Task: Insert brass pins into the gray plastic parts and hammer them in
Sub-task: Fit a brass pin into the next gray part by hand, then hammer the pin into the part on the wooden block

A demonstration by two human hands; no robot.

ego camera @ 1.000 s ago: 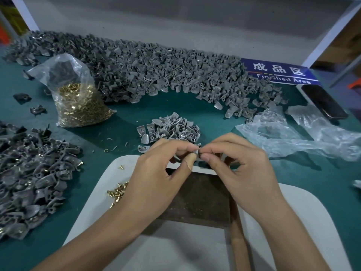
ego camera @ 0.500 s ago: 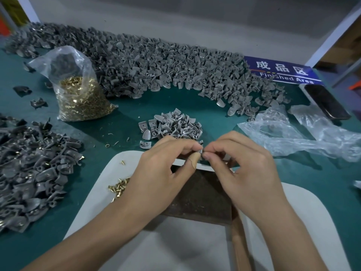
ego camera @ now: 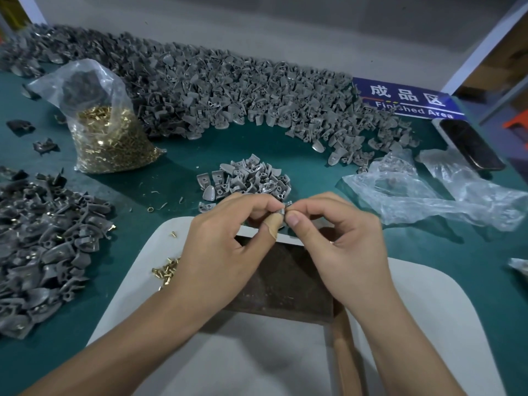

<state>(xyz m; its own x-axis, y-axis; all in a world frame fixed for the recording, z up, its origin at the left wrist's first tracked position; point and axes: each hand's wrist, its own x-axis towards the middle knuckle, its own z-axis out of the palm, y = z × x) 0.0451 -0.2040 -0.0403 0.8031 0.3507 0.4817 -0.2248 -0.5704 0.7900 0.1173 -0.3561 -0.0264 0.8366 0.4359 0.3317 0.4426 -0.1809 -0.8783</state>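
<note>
Hands (ego camera: 228, 247) pinching gray part (ego camera: 281, 210)

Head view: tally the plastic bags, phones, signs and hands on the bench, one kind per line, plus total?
Clear plastic bag holding brass pins: 1
Crumpled clear plastic bags lying flat at the right: 2
Dark phone, face up: 1
Blue "Finished Area" sign: 1
Hands, left hand and right hand, both pinching one small gray plastic part: 2
Total: 7

We see gray parts (ego camera: 245, 178) on teal mat (ego camera: 177, 167); left of them, gold pins in clr bag (ego camera: 108, 138); right, blue sign (ego camera: 405, 98) w/ white text.
</note>
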